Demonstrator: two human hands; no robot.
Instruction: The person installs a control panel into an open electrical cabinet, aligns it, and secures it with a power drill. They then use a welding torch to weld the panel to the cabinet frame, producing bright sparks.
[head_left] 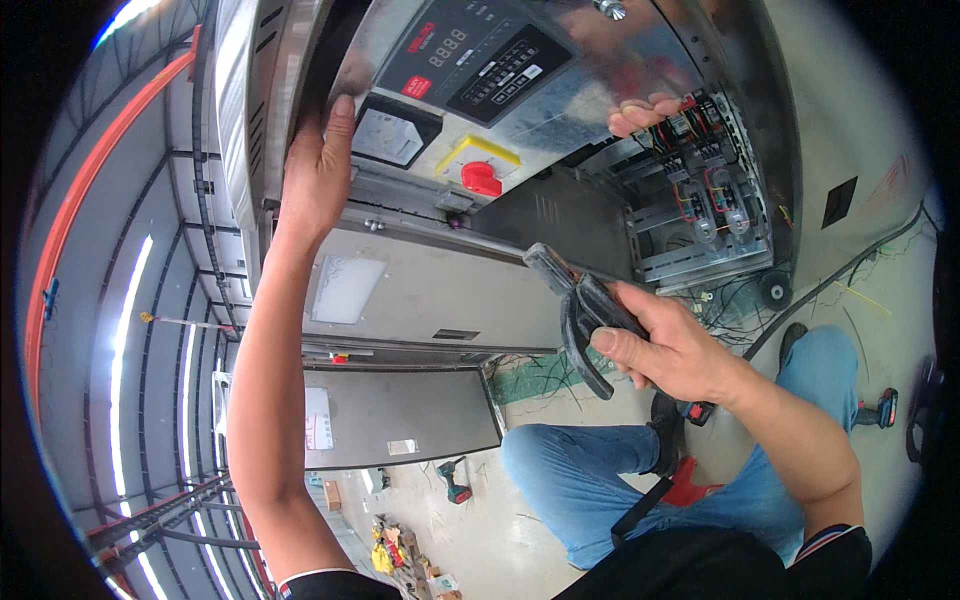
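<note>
My left hand (320,175) is at the left edge of a metal control panel (590,75), its thumb lying along the front and its fingers curled out of sight behind the edge. The panel has a digital display (448,48), a meter (390,135) and a red rotary switch (481,178) on a yellow plate. My right hand (680,345) is closed round a black plier-like hand tool (577,300) with a long jaw and a curved lever standing apart from the handle. Another person's fingers (645,115) rest at the panel's lower right edge.
An open cabinet bay (700,190) with wired components lies right of the panel. Loose wires (735,305) and a thick black cable (850,265) trail over the floor. A cordless drill (455,482) lies below a grey cabinet door (400,405); another cordless tool (880,410) is at right.
</note>
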